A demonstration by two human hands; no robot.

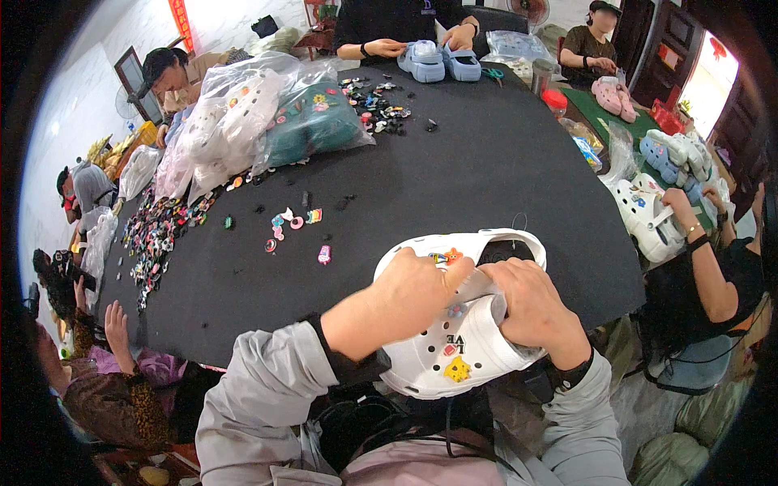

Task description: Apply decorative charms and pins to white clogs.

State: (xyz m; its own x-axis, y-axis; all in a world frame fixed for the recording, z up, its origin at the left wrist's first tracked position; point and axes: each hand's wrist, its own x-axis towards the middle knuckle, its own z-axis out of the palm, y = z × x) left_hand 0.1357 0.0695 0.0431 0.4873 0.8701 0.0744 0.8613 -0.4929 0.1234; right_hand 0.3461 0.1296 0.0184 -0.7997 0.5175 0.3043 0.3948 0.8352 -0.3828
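A pair of white foam clogs is in front of me at the table's near edge. The nearer clog [421, 375] carries a yellow animal charm, black letter charms and a small pink one. The farther clog [405, 253] has an orange star charm and a blue-yellow charm. My left hand [405, 296] is closed on the clogs, its thumb beside the star charm. My right hand [535, 304] grips the nearer clog at its opening, fingers curled over the edge. What the fingertips of both hands press on is hidden.
On the black table [470, 178] lie several loose charms [284, 223] and a big charm heap [158, 235]. Bagged white clogs [235, 121] and bagged green clogs [312, 130] stand far left. Across sits a person with blue clogs [425, 63]; scissors [493, 74] lie beside. Other people work at both sides.
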